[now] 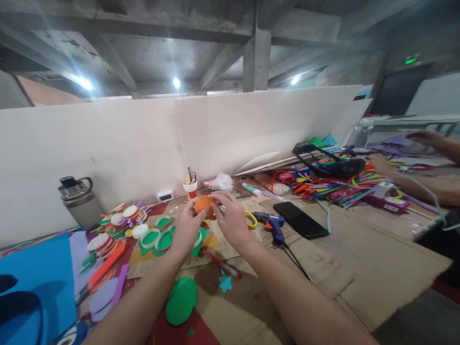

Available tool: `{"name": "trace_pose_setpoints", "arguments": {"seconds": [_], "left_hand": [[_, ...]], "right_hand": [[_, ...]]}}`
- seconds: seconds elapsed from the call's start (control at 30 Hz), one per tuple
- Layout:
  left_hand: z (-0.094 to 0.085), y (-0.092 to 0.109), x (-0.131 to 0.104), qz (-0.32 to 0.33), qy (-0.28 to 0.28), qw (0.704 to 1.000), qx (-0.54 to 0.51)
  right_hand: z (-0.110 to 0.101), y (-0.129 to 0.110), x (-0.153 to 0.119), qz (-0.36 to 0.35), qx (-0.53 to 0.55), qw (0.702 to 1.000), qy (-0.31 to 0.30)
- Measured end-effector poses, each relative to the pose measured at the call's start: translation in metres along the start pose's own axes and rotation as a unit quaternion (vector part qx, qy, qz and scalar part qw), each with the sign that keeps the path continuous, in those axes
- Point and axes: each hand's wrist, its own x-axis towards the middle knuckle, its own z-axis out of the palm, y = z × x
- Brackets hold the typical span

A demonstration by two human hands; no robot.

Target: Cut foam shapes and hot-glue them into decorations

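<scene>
Left hand (187, 224) and right hand (232, 218) pinching orange disc (203, 204), face toward camera, long axis unclear

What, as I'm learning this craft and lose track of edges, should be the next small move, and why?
I'd probably turn the orange piece slightly between the fingertips to check its edge: the left hand and right hand both have fingers on it, covering part of its outline, while the glue gun lies aside.
</scene>
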Motion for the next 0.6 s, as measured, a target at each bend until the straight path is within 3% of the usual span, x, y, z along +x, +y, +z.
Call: {"name": "trace_pose_setpoints", "arguments": {"seconds": [0.13, 0.37, 0.6], "left_hand": [[0.006, -0.008, 0.004, 0.011, -0.006, 1.0, -0.013], [0.01, -0.016, 0.003, 0.007, -0.039, 0.991, -0.127], [0.001, -0.023, 0.0, 0.015, -0.023, 0.996, -0.087]], "right_hand": [[-0.003, 0.002, 0.002, 0.016, 0.003, 1.0, 0.019], [-0.004, -0.001, 0.002, 0.005, -0.001, 1.0, 0.01], [-0.001, -0.002, -0.001, 0.061, 0.018, 0.998, 0.013]]}}
